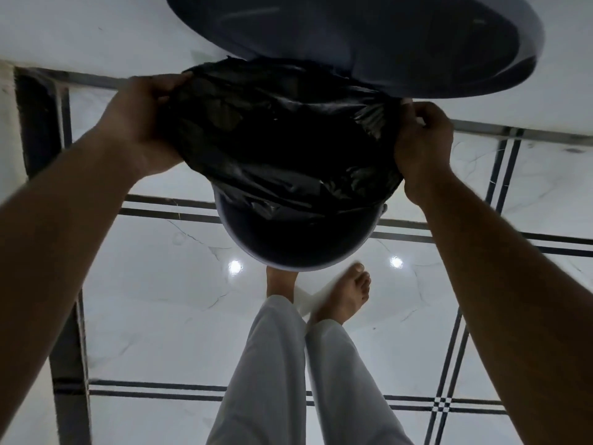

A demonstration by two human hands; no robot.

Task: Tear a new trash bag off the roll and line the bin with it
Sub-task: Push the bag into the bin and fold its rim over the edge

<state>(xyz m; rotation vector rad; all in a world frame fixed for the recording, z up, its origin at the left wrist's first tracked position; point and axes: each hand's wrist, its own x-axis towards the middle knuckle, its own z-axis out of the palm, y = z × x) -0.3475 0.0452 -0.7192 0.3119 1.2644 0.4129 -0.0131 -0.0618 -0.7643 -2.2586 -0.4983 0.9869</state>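
A black trash bag [282,139] is spread over the mouth of a round bin [298,252], whose near rim and wall still show below the plastic. My left hand [144,123] grips the bag's edge on the left side of the rim. My right hand [423,139] pinches the bag's edge on the right side. The bin's round lid [369,36] stands raised behind the bag. The inside of the bin is hidden by the plastic. No roll is in view.
The floor is glossy white tile [160,316] with dark inlaid lines. My bare feet [346,297] and light trouser legs are just in front of the bin. A white wall [80,30] runs behind it.
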